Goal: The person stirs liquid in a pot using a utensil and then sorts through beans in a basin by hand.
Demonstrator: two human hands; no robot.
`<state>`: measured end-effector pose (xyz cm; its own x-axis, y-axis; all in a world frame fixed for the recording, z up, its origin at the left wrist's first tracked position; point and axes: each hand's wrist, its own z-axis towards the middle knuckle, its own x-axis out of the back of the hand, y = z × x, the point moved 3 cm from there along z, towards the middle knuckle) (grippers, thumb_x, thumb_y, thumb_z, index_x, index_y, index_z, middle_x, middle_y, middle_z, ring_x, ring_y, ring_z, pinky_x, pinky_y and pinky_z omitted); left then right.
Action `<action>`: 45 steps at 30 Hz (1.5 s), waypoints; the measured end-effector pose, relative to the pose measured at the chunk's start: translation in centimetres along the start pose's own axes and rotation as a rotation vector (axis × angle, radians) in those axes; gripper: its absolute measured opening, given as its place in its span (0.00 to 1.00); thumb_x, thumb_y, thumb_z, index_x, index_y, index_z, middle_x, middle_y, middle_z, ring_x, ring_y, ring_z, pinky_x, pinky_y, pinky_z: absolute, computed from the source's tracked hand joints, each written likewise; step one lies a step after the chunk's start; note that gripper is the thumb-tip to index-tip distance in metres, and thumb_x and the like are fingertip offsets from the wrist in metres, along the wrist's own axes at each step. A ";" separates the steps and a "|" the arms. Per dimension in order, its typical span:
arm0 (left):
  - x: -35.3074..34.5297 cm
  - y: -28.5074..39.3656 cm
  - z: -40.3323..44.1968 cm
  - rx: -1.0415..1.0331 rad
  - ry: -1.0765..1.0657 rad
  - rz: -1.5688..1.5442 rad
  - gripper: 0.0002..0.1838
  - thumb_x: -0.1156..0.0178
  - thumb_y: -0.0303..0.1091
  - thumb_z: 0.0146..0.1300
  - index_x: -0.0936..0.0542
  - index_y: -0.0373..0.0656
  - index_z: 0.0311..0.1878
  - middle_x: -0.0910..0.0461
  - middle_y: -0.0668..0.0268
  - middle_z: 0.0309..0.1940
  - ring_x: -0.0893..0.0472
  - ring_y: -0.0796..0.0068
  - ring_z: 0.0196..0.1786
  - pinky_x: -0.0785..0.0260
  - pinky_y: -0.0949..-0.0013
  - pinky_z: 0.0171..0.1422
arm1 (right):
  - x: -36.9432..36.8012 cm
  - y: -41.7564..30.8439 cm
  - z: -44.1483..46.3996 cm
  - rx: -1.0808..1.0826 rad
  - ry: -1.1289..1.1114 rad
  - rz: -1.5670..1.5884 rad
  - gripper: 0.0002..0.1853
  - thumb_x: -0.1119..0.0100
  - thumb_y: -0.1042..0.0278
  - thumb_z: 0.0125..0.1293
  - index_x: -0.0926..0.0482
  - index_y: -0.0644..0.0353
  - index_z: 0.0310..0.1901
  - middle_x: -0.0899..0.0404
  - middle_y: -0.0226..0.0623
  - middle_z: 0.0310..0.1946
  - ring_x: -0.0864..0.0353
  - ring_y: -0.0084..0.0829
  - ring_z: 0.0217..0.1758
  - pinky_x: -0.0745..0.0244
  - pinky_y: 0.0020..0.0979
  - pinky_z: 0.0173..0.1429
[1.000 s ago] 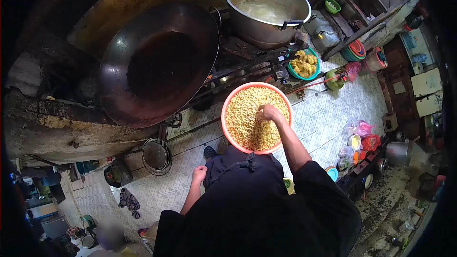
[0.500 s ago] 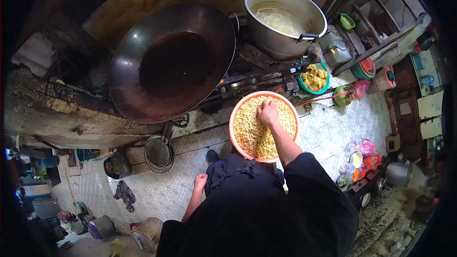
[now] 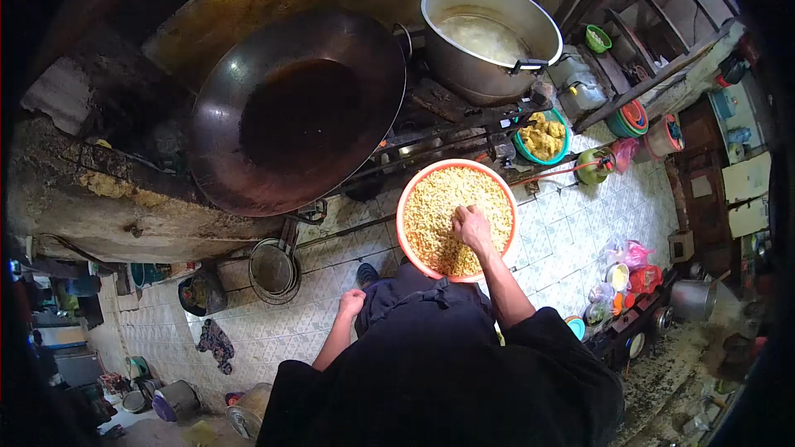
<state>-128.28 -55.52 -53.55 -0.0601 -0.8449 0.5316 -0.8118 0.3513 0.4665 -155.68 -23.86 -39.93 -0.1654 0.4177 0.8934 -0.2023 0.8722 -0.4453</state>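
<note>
"So, where's the basin (image 3: 402, 228)?"
"At the lap (image 3: 418, 302), heaped with yellow kernels (image 3: 435, 203). Fingers of the right hand (image 3: 473, 228) bunch together there; whether pinching any, I can't tell."
"Left hand (image 3: 352, 304)?"
"Curled closed, beside the lap."

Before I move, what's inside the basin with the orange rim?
Small pale-yellow pieces spread across the basin, and the right hand touches them. They cover the basin's bottom, so I cannot tell how deep they go or whether anything lies underneath.

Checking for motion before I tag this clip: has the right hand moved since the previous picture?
Yes. Judged against the rim of the orange basin, the right hand has shifted nearer the wearer's body.
</note>
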 end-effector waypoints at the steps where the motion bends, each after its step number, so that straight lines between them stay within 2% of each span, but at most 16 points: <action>1: 0.0 0.4 0.1 -0.015 -0.001 0.008 0.11 0.43 0.39 0.53 0.18 0.45 0.36 0.18 0.59 0.36 0.19 0.65 0.42 0.30 0.67 0.50 | 0.3 0.0 -0.3 -0.022 -0.026 0.037 0.10 0.44 0.63 0.54 0.24 0.55 0.37 0.26 0.49 0.33 0.26 0.50 0.37 0.29 0.46 0.40; 8: -0.1 1.5 -0.7 -0.023 0.019 0.021 0.10 0.41 0.39 0.50 0.17 0.46 0.34 0.18 0.60 0.35 0.19 0.65 0.42 0.29 0.67 0.49 | 1.7 0.5 -1.7 0.023 0.021 0.114 0.05 0.43 0.72 0.51 0.23 0.58 0.32 0.26 0.48 0.29 0.26 0.48 0.35 0.29 0.42 0.40; 15: -0.3 1.1 -1.0 -0.040 0.009 0.043 0.10 0.42 0.38 0.50 0.17 0.46 0.33 0.18 0.59 0.35 0.19 0.63 0.43 0.29 0.64 0.50 | 2.2 0.9 -1.3 -0.016 0.027 0.145 0.09 0.40 0.71 0.50 0.22 0.59 0.35 0.25 0.47 0.31 0.24 0.45 0.35 0.29 0.39 0.40; 19: -0.5 1.0 -1.5 -0.022 0.025 0.037 0.10 0.42 0.38 0.51 0.17 0.46 0.33 0.18 0.58 0.36 0.19 0.63 0.43 0.29 0.64 0.50 | 2.8 0.6 -0.6 -0.105 -0.043 0.122 0.08 0.44 0.72 0.51 0.20 0.60 0.34 0.22 0.47 0.26 0.22 0.45 0.32 0.27 0.37 0.39; 21: -0.6 0.7 -1.6 -0.022 0.044 0.043 0.10 0.42 0.38 0.51 0.17 0.46 0.34 0.18 0.58 0.36 0.19 0.63 0.43 0.29 0.64 0.49 | 3.4 0.1 -0.6 -0.049 0.084 0.187 0.04 0.45 0.73 0.51 0.23 0.62 0.28 0.25 0.51 0.23 0.24 0.50 0.30 0.29 0.41 0.35; 23: -0.7 0.3 -1.6 -0.015 0.031 0.016 0.10 0.42 0.38 0.51 0.17 0.46 0.34 0.18 0.59 0.35 0.19 0.64 0.42 0.29 0.65 0.48 | 3.5 0.0 -0.6 -0.017 0.134 0.207 0.05 0.45 0.71 0.53 0.23 0.63 0.29 0.24 0.50 0.23 0.23 0.50 0.29 0.29 0.41 0.35; 26: -0.7 0.1 -1.7 0.039 0.020 -0.100 0.10 0.43 0.37 0.52 0.17 0.46 0.34 0.18 0.60 0.33 0.19 0.68 0.40 0.29 0.67 0.46 | 3.0 0.7 -0.2 -0.068 0.123 0.319 0.07 0.45 0.69 0.57 0.22 0.63 0.31 0.23 0.49 0.24 0.21 0.44 0.29 0.28 0.39 0.35; 28: -0.3 0.8 -1.2 0.135 -0.012 -0.257 0.10 0.44 0.36 0.53 0.17 0.46 0.35 0.18 0.62 0.32 0.19 0.71 0.38 0.29 0.69 0.45 | 2.0 1.9 -0.1 -0.275 -0.043 0.453 0.12 0.43 0.64 0.59 0.20 0.65 0.36 0.19 0.42 0.26 0.20 0.29 0.28 0.26 0.29 0.34; 29: 0.2 1.4 -0.6 0.182 -0.045 -0.331 0.10 0.44 0.36 0.53 0.17 0.45 0.35 0.18 0.63 0.31 0.20 0.72 0.38 0.29 0.70 0.45 | 2.2 2.0 -0.3 -0.283 -0.041 0.448 0.12 0.43 0.64 0.59 0.20 0.65 0.36 0.19 0.42 0.26 0.20 0.29 0.28 0.26 0.29 0.34; 32: 0.5 5.2 3.3 -0.160 0.092 -0.223 0.11 0.42 0.37 0.54 0.18 0.44 0.37 0.18 0.61 0.33 0.19 0.69 0.39 0.29 0.69 0.46 | 2.7 2.0 -0.6 -0.294 -0.011 0.738 0.11 0.43 0.67 0.59 0.20 0.64 0.38 0.19 0.39 0.29 0.21 0.27 0.30 0.26 0.27 0.37; 36: 0.9 17.1 2.4 -0.505 0.073 -0.174 0.10 0.41 0.35 0.54 0.20 0.43 0.38 0.18 0.61 0.35 0.19 0.70 0.40 0.28 0.69 0.47 | 1.8 4.2 -0.7 -0.226 0.061 0.456 0.08 0.41 0.70 0.55 0.20 0.63 0.36 0.19 0.39 0.31 0.20 0.30 0.35 0.27 0.29 0.41; 40: -1.8 24.5 1.3 -0.618 -0.122 0.006 0.14 0.41 0.36 0.53 0.22 0.42 0.42 0.20 0.55 0.39 0.20 0.63 0.45 0.29 0.65 0.51 | 2.0 5.2 -2.2 -0.335 0.130 0.454 0.08 0.39 0.69 0.54 0.20 0.61 0.35 0.19 0.42 0.33 0.21 0.34 0.38 0.28 0.32 0.47; 41: -2.6 25.2 1.2 -0.607 -0.215 0.041 0.17 0.41 0.37 0.53 0.23 0.42 0.45 0.21 0.53 0.42 0.21 0.61 0.48 0.30 0.64 0.53 | 2.0 5.6 -2.8 -0.259 0.167 0.293 0.13 0.38 0.63 0.54 0.20 0.62 0.38 0.21 0.47 0.37 0.23 0.40 0.44 0.30 0.35 0.51; 42: -3.7 25.4 1.4 -0.611 -0.227 0.044 0.17 0.41 0.37 0.53 0.23 0.42 0.45 0.21 0.53 0.42 0.21 0.61 0.48 0.30 0.64 0.53 | 1.7 6.1 -3.4 -0.342 0.165 0.193 0.17 0.38 0.60 0.53 0.21 0.63 0.40 0.22 0.50 0.38 0.25 0.43 0.45 0.31 0.35 0.52; 44: -5.6 25.8 2.5 -0.629 -0.087 0.170 0.26 0.40 0.41 0.50 0.28 0.45 0.54 0.28 0.46 0.50 0.26 0.54 0.54 0.34 0.61 0.59 | 0.9 7.0 -4.5 -0.511 0.216 0.054 0.26 0.37 0.55 0.52 0.26 0.67 0.47 0.23 0.56 0.41 0.26 0.47 0.49 0.32 0.36 0.54; 45: -6.6 25.5 3.2 -0.554 -0.127 0.148 0.35 0.39 0.44 0.48 0.35 0.49 0.61 0.33 0.42 0.54 0.33 0.50 0.59 0.40 0.58 0.64 | 0.6 7.6 -4.6 -0.516 0.221 0.052 0.26 0.37 0.55 0.52 0.26 0.67 0.47 0.23 0.56 0.41 0.26 0.47 0.49 0.32 0.36 0.54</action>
<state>-150.45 -42.26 -47.41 -0.2463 -0.8004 0.5466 -0.3672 0.5990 0.7116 -152.84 -15.80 -42.53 0.0552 0.4586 0.8869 0.3078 0.8372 -0.4520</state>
